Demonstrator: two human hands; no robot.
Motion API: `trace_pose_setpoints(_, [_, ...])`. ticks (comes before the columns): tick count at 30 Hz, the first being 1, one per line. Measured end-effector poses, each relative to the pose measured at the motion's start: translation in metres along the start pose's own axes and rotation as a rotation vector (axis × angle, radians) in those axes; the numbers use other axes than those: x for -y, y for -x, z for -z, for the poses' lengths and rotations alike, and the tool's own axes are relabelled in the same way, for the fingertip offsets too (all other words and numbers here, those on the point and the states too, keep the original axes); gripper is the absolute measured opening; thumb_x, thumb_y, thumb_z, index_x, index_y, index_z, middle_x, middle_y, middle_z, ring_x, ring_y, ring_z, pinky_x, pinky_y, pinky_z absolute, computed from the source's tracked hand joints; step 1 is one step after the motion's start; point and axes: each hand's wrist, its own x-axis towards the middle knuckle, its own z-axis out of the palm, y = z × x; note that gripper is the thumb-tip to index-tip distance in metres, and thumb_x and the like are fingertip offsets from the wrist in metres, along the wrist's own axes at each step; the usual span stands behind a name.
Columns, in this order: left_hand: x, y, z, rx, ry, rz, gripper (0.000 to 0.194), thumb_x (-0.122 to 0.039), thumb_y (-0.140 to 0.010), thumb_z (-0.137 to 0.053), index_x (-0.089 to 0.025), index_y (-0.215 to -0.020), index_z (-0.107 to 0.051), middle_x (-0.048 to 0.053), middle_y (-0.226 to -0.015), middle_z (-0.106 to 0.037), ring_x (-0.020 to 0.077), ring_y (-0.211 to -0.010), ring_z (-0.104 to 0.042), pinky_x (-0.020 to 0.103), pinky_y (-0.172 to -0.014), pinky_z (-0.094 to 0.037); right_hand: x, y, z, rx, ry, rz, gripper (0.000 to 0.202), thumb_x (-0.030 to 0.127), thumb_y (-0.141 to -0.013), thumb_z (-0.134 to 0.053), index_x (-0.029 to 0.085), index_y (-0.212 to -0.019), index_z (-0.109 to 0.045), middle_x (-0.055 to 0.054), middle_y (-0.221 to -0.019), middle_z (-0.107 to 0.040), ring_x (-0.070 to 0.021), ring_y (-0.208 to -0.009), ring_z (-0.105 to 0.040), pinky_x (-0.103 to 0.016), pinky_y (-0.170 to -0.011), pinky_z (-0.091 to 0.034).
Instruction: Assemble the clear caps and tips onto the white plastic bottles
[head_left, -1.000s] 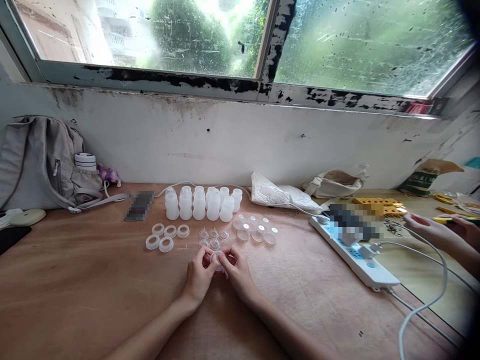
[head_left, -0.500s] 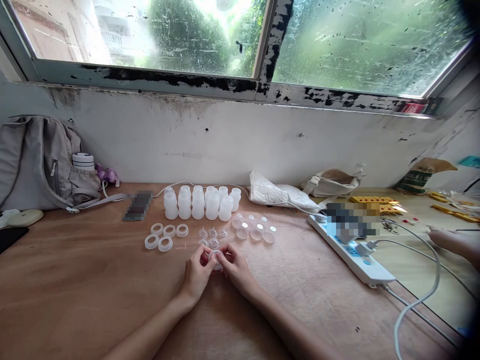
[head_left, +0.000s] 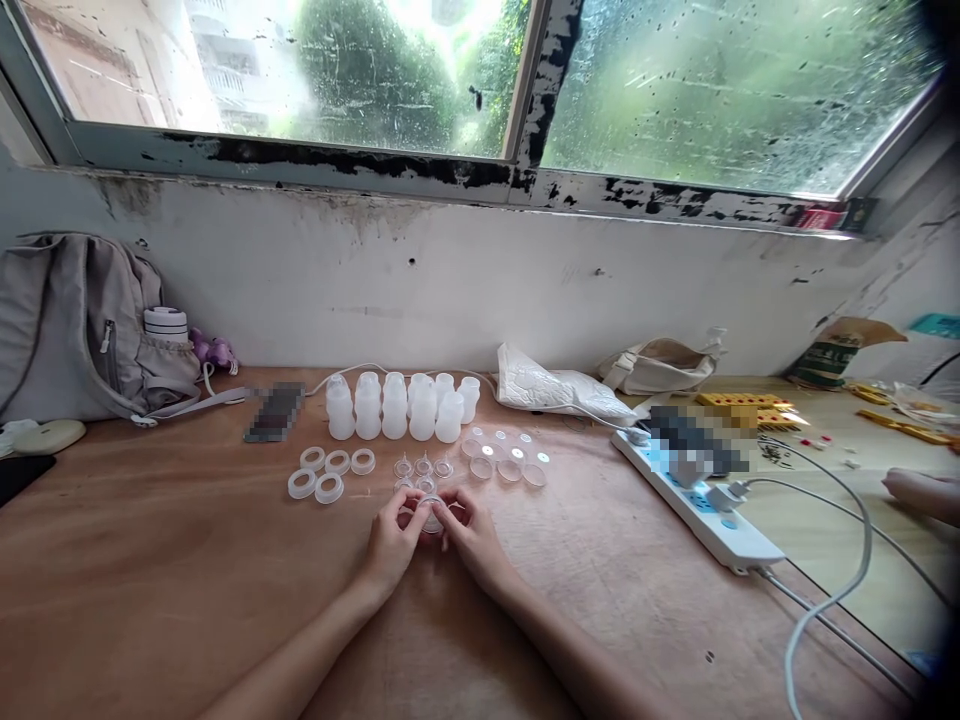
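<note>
Between my two hands, just above the wooden table [head_left: 187,570], is a translucent bottle collar ring [head_left: 431,524]. My left hand [head_left: 391,537] pinches its left side and my right hand [head_left: 474,537] pinches the right, thumbs on top. Fingers partly hide the ring, and I cannot tell what sits inside it. Just beyond my fingertips lie several clear silicone nipples [head_left: 424,466]. More collar rings [head_left: 328,488] rest to the left, and clear round caps and small discs [head_left: 511,469] to the right. Frosted small bottles [head_left: 394,410] stand in rows behind.
A phone [head_left: 274,412] and a grey backpack [head_left: 90,320] are at the left. A white power strip [head_left: 739,541] with cables crosses the right side. Against the wall lie a white package [head_left: 555,390] and a pale bag [head_left: 664,365]. Another person's hand [head_left: 919,494] is at far right.
Both my hands keep their pinch on the collar ring, which has tilted and lifted slightly. The other person's hand at far right has shifted right and down.
</note>
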Motion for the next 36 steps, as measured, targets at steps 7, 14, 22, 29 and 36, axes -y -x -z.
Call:
trace_pose_setpoints(7, [-0.0038,0.0039,-0.0011,-0.041,-0.082,-0.094,0.017,-0.033,-0.078,-0.048,-0.017,-0.074,-0.052,-0.001,-0.066,-0.057,0.0125,-0.060,-0.057,0.022,-0.058,-0.046,0.0019,0.0055,-0.0072,0.018,-0.194,-0.066,0.024,0.040,-0.071,-0.059,0.018,-0.074,-0.050,0.004,-0.063,-0.050,-0.0066,-0.045,-0.044,-0.018,-0.038,-0.037])
trace_pose_setpoints(14, [-0.0038,0.0060,-0.0013,-0.063,-0.206,-0.169,0.012,-0.028,-0.078,-0.048,-0.017,-0.074,-0.052,-0.001,-0.066,-0.057,0.0129,-0.061,-0.057,0.022,-0.057,-0.046,0.0025,0.0068,-0.0084,-0.032,-0.120,-0.041,0.023,0.038,-0.072,-0.058,0.018,-0.070,-0.049,0.005,-0.059,-0.047,-0.0060,-0.043,-0.040,-0.017,-0.037,-0.034])
trace_pose_setpoints(22, [-0.0043,0.0036,0.0001,-0.053,-0.165,-0.098,0.018,-0.031,-0.075,-0.050,-0.018,-0.087,-0.055,0.004,-0.085,-0.060,0.0145,-0.070,-0.059,0.023,-0.059,-0.050,0.0019,0.0066,-0.0047,-0.069,0.075,0.053,0.014,0.033,-0.075,-0.054,0.019,-0.080,-0.053,-0.001,-0.073,-0.058,-0.0136,-0.061,-0.055,-0.024,-0.054,-0.046])
trace_pose_setpoints(29, [-0.0053,0.0011,0.0036,-0.047,-0.225,-0.213,0.017,-0.023,-0.074,-0.050,-0.019,-0.088,-0.059,0.004,-0.087,-0.056,0.0146,-0.076,-0.059,0.024,-0.066,-0.051,0.0007,0.0059,-0.0036,-0.070,0.203,0.169,0.013,0.018,-0.073,-0.051,0.019,-0.085,-0.054,-0.002,-0.080,-0.058,-0.0147,-0.071,-0.055,-0.026,-0.062,-0.047])
trace_pose_setpoints(36, [-0.0040,0.0021,0.0038,-0.049,-0.273,-0.246,0.018,-0.021,-0.074,-0.049,-0.019,-0.090,-0.058,0.004,-0.087,-0.056,0.0144,-0.076,-0.058,0.024,-0.066,-0.051,0.0004,0.0053,-0.0033,-0.083,0.283,0.204,0.016,0.014,-0.073,-0.049,0.019,-0.087,-0.054,-0.001,-0.076,-0.056,-0.0136,-0.067,-0.052,-0.024,-0.060,-0.043])
